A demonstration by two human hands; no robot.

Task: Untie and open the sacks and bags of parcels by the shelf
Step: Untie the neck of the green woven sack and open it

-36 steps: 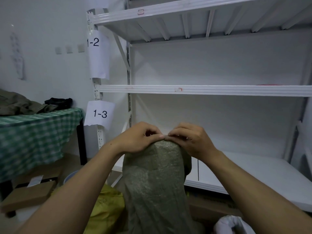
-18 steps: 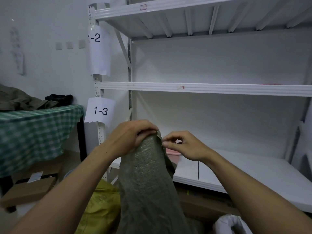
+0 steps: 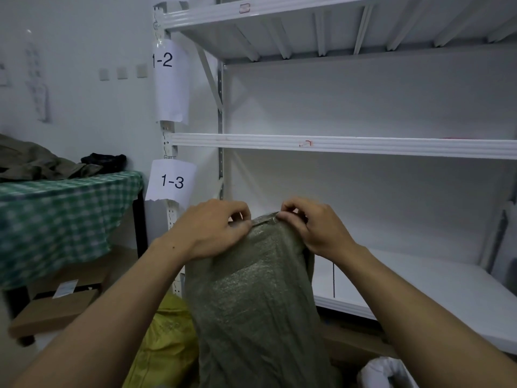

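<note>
A sack (image 3: 257,303) stands upright at centre, in front of a shelf unit (image 3: 335,142) that fills the right side and the back; the left hand (image 3: 215,231) and right hand (image 3: 316,231) pinch its top edge, one on either side of the middle; a second sack (image 3: 165,340) lies low, just left of the first; a bag (image 3: 386,372) sits at the lower right; a table (image 3: 56,214) stands at the left, with clothes (image 3: 33,161) on it and a box (image 3: 53,309) beneath; two labels, an upper label (image 3: 167,79) above a lower label (image 3: 172,180), hang on the unit's left post.
</note>
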